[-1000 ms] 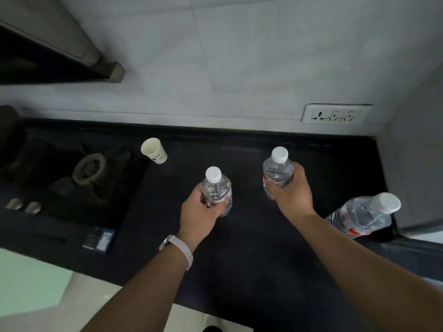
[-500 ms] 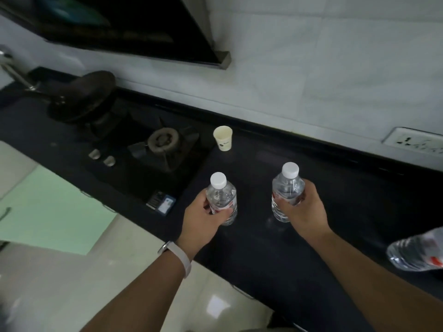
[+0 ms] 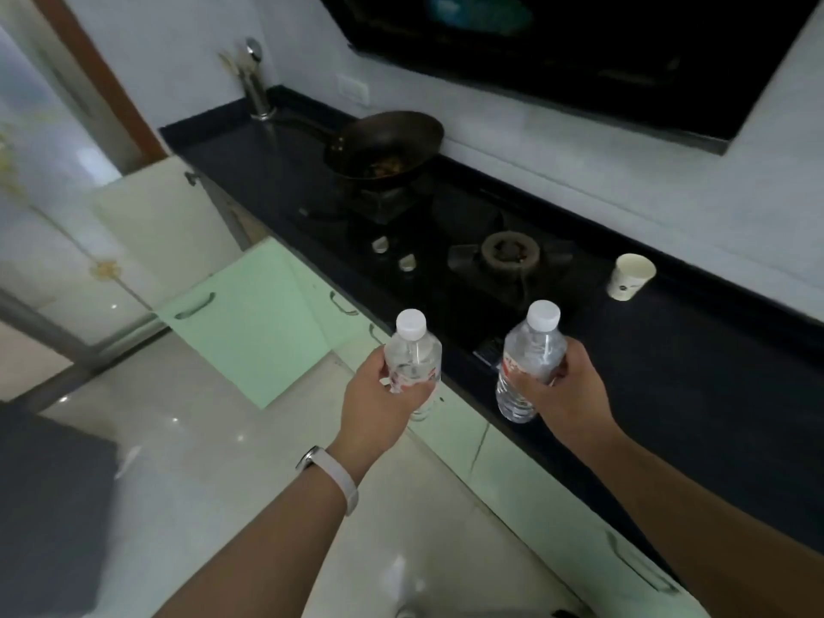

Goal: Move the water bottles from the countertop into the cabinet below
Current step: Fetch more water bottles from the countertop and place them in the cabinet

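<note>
One clear water bottle (image 3: 414,363) was clasped mid-body by the left hand (image 3: 379,405) beyond the countertop (image 3: 695,372) edge; another water bottle (image 3: 528,359) by the right hand (image 3: 564,390). Thin, smooth plastic was judged light, slippery and crushable, best held around the waist.

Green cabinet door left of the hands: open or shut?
Open. The green cabinet door swings out over the floor, away from the countertop edge, its handle facing up.

- white tiled wall (image 3: 557,140) behind black counter
- glossy pale floor (image 3: 214,461), light glints
- dark hood (image 3: 579,51) overhead
- wooden door frame (image 3: 98,78) far left
</note>
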{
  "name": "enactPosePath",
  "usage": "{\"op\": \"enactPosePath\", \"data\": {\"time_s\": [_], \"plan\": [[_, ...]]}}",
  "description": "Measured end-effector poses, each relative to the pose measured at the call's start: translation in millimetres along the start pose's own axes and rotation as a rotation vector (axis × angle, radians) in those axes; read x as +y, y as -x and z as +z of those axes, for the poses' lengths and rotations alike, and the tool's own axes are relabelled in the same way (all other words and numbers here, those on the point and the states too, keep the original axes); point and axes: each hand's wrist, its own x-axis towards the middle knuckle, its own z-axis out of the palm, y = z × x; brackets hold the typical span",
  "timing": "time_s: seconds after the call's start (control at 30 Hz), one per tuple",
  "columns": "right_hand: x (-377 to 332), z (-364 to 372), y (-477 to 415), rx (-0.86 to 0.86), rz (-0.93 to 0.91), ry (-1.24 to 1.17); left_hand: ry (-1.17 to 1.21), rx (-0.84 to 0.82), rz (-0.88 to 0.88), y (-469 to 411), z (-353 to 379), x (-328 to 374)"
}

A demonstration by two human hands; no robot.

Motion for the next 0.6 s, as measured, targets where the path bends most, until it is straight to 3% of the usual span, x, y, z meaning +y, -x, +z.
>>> {"op": "enactPosePath", "data": {"time_s": [0.27, 0.6], "plan": [[-62.6, 141.7, 20.2, -0.18, -0.127, 0.003, 0.076, 0.268, -0.064, 11.5, -146.8, -49.6], [-119.9, 270.9, 31.7, -0.457, -0.239, 0.063, 0.122, 0.582, -0.195, 54.5, -252.8, -92.5]]}}
